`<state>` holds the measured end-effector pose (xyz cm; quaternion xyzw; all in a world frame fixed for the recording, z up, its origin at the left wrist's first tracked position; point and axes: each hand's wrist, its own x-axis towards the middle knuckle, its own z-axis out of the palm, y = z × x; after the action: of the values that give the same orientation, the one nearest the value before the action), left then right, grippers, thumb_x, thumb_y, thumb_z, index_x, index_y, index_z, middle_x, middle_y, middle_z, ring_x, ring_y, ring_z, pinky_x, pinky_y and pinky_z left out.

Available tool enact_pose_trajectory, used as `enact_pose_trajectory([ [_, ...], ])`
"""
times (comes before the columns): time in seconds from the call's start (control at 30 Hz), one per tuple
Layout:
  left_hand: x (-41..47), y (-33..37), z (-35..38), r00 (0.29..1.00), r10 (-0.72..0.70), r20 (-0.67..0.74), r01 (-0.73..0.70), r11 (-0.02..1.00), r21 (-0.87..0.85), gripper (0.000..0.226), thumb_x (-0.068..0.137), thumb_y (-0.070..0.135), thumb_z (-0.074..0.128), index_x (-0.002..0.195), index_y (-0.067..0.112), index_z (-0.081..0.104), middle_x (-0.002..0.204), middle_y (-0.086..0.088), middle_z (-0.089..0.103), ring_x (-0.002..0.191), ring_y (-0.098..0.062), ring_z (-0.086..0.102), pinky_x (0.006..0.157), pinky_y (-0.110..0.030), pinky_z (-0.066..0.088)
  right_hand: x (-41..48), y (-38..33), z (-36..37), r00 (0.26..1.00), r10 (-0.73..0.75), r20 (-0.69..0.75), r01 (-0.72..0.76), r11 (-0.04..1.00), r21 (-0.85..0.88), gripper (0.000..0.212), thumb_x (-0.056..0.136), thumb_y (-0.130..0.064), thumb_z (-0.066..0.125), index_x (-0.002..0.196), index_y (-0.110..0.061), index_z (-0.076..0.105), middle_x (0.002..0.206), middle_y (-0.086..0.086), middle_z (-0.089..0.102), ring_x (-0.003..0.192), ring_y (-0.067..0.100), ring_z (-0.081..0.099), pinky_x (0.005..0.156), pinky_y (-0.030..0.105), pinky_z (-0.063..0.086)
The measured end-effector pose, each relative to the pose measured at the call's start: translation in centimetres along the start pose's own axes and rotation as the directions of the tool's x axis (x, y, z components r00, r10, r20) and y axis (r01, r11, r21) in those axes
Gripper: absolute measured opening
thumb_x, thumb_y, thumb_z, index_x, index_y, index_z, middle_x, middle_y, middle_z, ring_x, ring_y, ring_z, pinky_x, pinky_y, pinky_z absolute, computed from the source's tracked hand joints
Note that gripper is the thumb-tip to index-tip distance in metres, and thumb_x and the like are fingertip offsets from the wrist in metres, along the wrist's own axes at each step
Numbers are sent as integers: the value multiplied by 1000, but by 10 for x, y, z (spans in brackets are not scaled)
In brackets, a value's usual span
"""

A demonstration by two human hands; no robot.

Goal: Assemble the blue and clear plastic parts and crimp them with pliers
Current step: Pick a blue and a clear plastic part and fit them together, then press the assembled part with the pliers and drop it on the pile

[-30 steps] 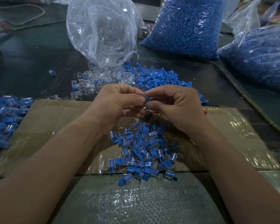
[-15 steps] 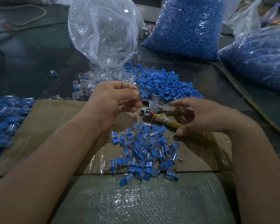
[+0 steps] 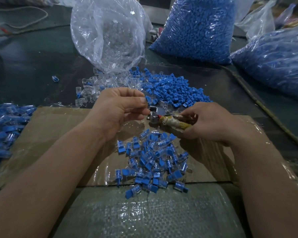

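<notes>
Pliers (image 3: 163, 118) lengthwise left-right, head leftward

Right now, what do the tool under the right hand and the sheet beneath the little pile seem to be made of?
The pliers: head looks like bare grey metal, dull with glints; the handles are wrapped in something yellowish, perhaps cloth or tape. The sheet looks like brown cardboard under glossy clear film, judging by its glare streaks. The pile of assembled pieces: matte blue and see-through plastic.
</notes>
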<state>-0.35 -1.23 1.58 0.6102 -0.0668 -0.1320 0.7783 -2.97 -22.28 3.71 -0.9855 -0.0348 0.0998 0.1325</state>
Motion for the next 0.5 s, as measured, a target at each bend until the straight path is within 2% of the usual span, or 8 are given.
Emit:
enact_pose_trajectory([
  [0.1, 0, 0, 0, 1000, 9, -11, -9, 1000, -16, 15, 58, 6, 64, 71, 4, 59, 57, -4, 65, 54, -15, 66, 46, -17, 51, 1, -7, 4, 997, -2, -76, -7, 994, -112, 12, 71, -31, 67, 71, -31, 55, 72, -11, 49, 66, 5, 44, 51, 24, 30],
  [0.2, 1, 0, 0, 999, 24, -31, -25, 999, -26, 12, 60, 5, 63, 71, 5, 58, 56, -3, 65, 55, -15, 66, 48, -18, 52, 3, -6, 7, 988, 4, -157, -28, 989, -146, 21, 74, -17, 59, 60, -26, 46, 67, -8, 46, 61, 5, 40, 49, 24, 24],
  [0.3, 1, 0, 1, 998, 40, -50, -42, 998, -38, 8, 67, 0, 61, 73, 5, 57, 56, -3, 65, 56, -15, 66, 49, -18, 52, 3, -1, 5, 969, 14, -246, -41, 994, -104, 9, 76, -16, 59, 74, -23, 54, 70, -9, 40, 63, 12, 39, 52, 27, 25],
  [0.37, 1, 0, 1, 996, 53, -68, -58, 996, -64, 12, 62, 3, 62, 72, 5, 57, 56, -3, 65, 56, -15, 66, 48, -17, 51, 3, 0, 5, 952, -4, -305, -22, 996, -82, 9, 76, -17, 60, 83, -21, 55, 73, -9, 39, 70, 16, 39, 56, 29, 25],
  [0.43, 1, 0, 2, 994, 70, -88, -76, 994, -75, 14, 59, 6, 62, 72, 5, 57, 56, -3, 65, 56, -15, 66, 48, -17, 51, 2, -2, 7, 933, -40, -358, 24, 998, -49, 9, 80, -26, 61, 85, -20, 56, 74, -7, 41, 69, 15, 39, 56, 29, 24],
  [0.5, 1, 0, 2, 991, 79, -107, -87, 994, -69, 10, 66, 0, 62, 73, 5, 57, 56, -1, 65, 56, -14, 66, 48, -17, 50, 1, -5, 9, 920, -61, -388, 70, 997, 10, 15, 83, -36, 59, 85, -22, 54, 72, -10, 44, 63, 9, 40, 53, 28, 27],
])
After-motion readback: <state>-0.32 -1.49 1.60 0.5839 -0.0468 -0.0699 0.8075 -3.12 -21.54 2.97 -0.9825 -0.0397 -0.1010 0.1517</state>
